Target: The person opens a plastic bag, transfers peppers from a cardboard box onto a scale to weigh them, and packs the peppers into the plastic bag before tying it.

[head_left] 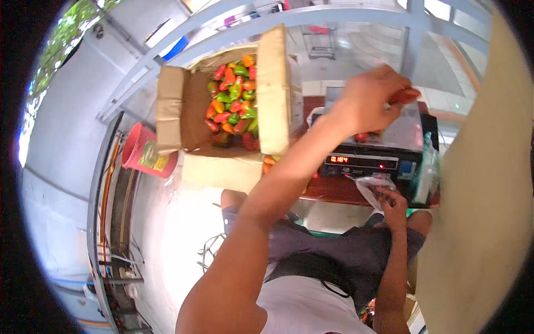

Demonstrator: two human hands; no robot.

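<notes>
My left hand point(375, 100) is raised over the weighing scale point(361, 163), its fingers closed on a reddish pepper point(409, 95). A few peppers point(361, 137) show on the scale's plate, partly covered by my left wrist. Lit red digits glow on the scale's front. Lower down, my right hand point(392, 207) pinches a clear plastic bag point(371, 188) just in front of the scale. Left of the scale, an open cardboard box point(272, 92) holds many red, orange and green peppers point(233, 100).
A red bucket point(146, 150) with a label stands left of the box. The scale rests on a brown table point(339, 192), with a greenish plastic bag point(427, 172) at its right. Metal rails point(356, 16) run behind. A beige surface point(478, 195) rises at the right.
</notes>
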